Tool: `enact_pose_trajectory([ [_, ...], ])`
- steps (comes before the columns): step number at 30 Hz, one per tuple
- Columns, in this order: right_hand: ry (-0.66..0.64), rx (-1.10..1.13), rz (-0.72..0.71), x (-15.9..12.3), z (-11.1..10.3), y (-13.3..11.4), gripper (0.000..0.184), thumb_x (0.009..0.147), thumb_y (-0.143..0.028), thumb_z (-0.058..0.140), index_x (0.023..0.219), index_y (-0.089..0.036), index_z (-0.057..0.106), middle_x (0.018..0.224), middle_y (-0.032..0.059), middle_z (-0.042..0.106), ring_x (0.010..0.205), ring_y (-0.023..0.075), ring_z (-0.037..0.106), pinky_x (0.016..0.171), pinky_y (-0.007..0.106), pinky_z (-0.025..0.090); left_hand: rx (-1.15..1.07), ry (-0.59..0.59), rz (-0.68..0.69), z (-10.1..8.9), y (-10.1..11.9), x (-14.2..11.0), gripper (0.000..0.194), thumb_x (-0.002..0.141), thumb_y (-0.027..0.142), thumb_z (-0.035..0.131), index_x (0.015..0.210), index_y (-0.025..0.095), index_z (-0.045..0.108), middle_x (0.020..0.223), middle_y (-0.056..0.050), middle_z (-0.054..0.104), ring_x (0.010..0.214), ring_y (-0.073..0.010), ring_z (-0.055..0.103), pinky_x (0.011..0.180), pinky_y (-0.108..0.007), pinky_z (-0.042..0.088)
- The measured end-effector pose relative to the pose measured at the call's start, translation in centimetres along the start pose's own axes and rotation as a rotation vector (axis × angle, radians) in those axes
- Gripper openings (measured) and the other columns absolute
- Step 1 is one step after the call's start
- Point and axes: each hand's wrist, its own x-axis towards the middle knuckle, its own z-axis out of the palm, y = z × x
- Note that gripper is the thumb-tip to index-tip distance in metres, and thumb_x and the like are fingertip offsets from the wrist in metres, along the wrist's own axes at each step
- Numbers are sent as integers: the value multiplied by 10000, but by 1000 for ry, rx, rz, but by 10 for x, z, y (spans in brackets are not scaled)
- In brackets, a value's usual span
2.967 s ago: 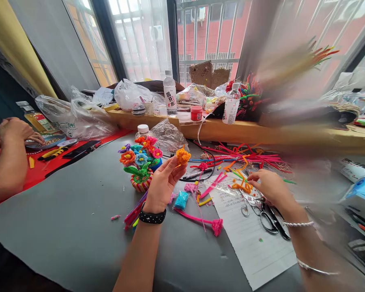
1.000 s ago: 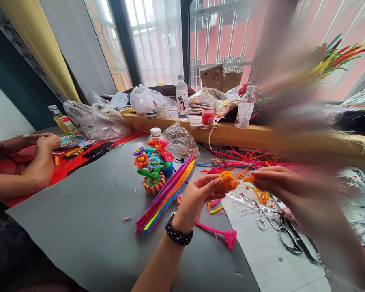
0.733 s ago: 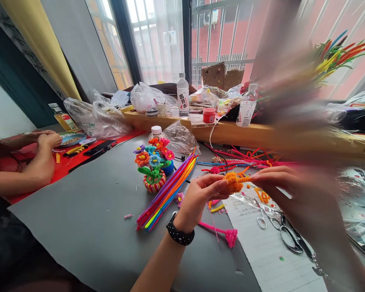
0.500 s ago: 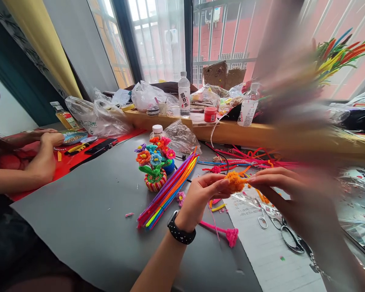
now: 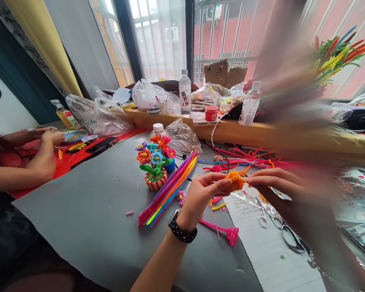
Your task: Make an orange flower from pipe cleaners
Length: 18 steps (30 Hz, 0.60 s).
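Note:
My left hand, wearing a dark dotted watch band, pinches a curled orange pipe-cleaner piece between thumb and fingers, above the table. At the right side of that piece, the fingertips of my right hand close together on its short end; the rest of this hand is partly blurred. Below my left hand lies a pink pipe-cleaner flower on a stem. A bundle of colourful pipe cleaners rests to the left. Behind it stands a small pot of pipe-cleaner flowers.
Scissors lie on a paper sheet under my right hand. Loose pink pipe cleaners spread along the back. Water bottles and plastic bags line the sill. At left, another person's hands work by a bead tray.
My right fingertips have shifted slightly left, closer to the orange piece, and less of its end shows between my hands. My left hand stays almost in place.

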Motion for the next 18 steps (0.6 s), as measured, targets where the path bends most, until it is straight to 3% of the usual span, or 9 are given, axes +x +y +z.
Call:
enact_pose_trajectory([
  [12,1,63,-44,1,5,8,141,755,-137,573,828,-237,640,815,12,657,740,130,615,670,230,490,65,-11,22,-1,-3,1,233,592,263,715,756,105,665,700,-53,673,624,-135,623,614,-235,489],
  [15,-39,189,78,0,7,11,144,754,-180,582,874,-245,630,856,18,647,779,145,611,707,265,502,58,-9,18,-1,-3,2,239,590,269,715,758,106,666,701,-53,673,624,-133,623,621,-237,490],
  [18,-71,443,325,0,9,13,329,729,-259,613,1051,-256,551,951,36,622,832,165,605,704,293,525,42,6,24,-1,-3,2,260,579,282,721,764,108,668,731,-57,677,631,-141,627,643,-257,494],
])
